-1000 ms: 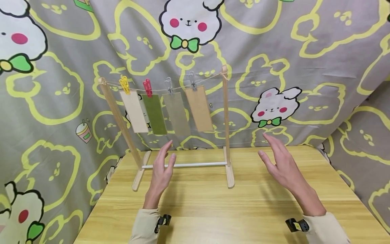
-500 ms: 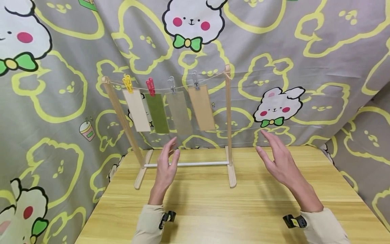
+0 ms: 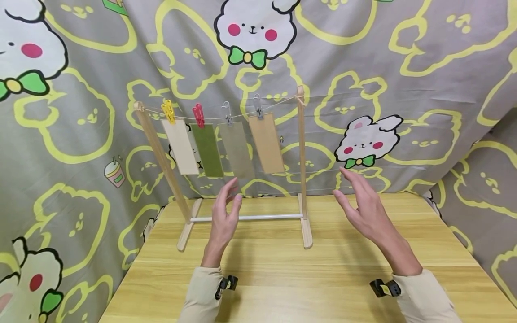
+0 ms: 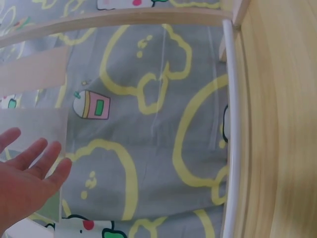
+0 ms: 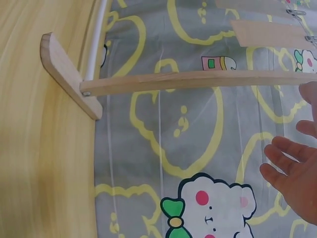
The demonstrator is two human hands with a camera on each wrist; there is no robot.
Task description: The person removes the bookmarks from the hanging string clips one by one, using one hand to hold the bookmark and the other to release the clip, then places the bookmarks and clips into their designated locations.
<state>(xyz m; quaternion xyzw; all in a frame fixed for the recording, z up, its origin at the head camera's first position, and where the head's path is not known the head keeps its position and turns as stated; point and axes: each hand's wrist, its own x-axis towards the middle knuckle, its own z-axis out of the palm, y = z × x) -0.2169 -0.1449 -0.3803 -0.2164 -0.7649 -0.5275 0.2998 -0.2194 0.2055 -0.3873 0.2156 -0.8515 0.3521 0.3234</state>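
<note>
Four-sided paper cards hang from a string (image 3: 282, 104) on a wooden stand (image 3: 302, 157). From the left they are a cream card (image 3: 181, 147) under a yellow clip (image 3: 168, 111), a green card (image 3: 208, 150) under a red clip (image 3: 198, 115), a grey card (image 3: 237, 150) under a clear clip (image 3: 227, 113), and a tan card (image 3: 266, 143) under a grey clip (image 3: 258, 106). My left hand (image 3: 224, 215) hovers in front of the stand below the grey card, fingers relaxed, touching nothing. My right hand (image 3: 365, 208) hovers right of the stand, fingers extended, holding nothing.
The stand's feet (image 3: 305, 233) rest on a wooden table (image 3: 282, 278), joined by a white rod (image 3: 270, 217). A grey patterned curtain (image 3: 424, 58) hangs close behind the table and along its sides. Each sleeve carries a small black wrist camera (image 3: 385, 288).
My left hand has moved right and slightly up. My right hand has moved a little left and up. The cards and stand stay as they were; the head view shifted slightly.
</note>
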